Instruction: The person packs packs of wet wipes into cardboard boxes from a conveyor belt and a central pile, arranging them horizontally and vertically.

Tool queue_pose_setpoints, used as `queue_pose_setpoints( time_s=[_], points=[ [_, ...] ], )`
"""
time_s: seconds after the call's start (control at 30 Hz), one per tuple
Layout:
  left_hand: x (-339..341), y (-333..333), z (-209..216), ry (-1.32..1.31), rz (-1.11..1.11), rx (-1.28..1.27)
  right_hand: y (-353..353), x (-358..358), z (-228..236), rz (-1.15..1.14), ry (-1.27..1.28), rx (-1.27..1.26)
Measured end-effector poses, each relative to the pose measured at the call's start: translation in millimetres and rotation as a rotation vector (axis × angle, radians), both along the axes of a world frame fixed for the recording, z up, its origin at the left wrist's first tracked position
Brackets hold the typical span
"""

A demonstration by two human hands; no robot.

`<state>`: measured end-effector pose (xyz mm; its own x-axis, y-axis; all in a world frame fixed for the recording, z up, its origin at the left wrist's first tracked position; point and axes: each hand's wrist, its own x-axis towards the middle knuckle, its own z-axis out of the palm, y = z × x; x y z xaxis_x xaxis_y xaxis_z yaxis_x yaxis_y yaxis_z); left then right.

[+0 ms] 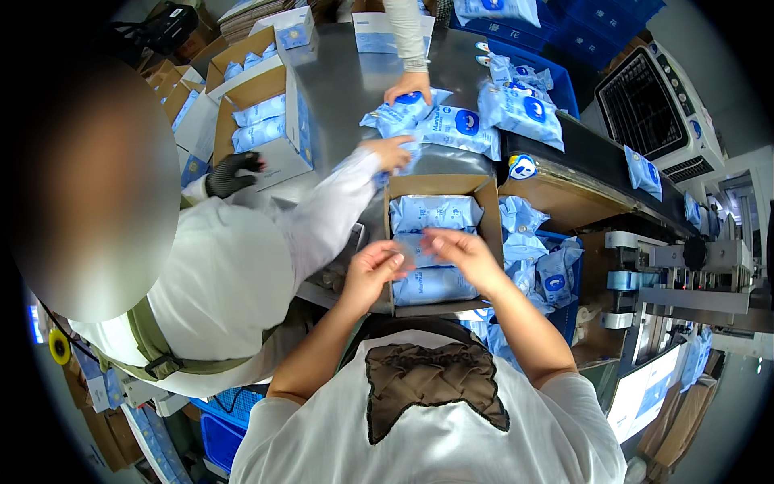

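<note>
Both my hands are over an open cardboard box (492,242) packed with light-blue soft packs (435,213). My left hand (376,273) is at the box's left side, thumb and fingers pinched together. A small translucent blur shows by its fingertips; I cannot make out what it is. My right hand (461,255) hovers over the middle pack, its fingers curled and partly smeared by motion. Whatever it holds, if anything, is hidden. The front pack (435,286) lies flat between my forearms.
A co-worker's bare hand (390,153) and another person's hand (411,85) touch packs on the metal table (334,89). The co-worker's gloved hand (235,174) is beside another filled box (278,165). Right are a conveyor belt (597,153) and a blue crate (571,310) of packs.
</note>
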<state>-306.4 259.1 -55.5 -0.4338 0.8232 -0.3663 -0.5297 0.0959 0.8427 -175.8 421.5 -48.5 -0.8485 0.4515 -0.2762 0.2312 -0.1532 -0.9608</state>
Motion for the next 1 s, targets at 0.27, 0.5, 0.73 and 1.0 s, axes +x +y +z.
queue_pose_setpoints(
  time_s=[0.27,0.5,0.73,1.0],
  points=[
    [3,-15,-6,0.250,-0.152,0.030,-21,3,5,0.020,-0.027,0.222],
    [-25,-42,-33,0.456,0.211,-0.065,28,28,-2,0.096,-0.066,0.804],
    [-39,-56,-78,1.339,-0.146,-0.915,-12,125,-30,-0.631,-0.324,-0.022],
    [-32,-69,-96,1.086,-0.423,-0.839,-16,108,-53,-0.714,-0.154,-0.964]
  ],
)
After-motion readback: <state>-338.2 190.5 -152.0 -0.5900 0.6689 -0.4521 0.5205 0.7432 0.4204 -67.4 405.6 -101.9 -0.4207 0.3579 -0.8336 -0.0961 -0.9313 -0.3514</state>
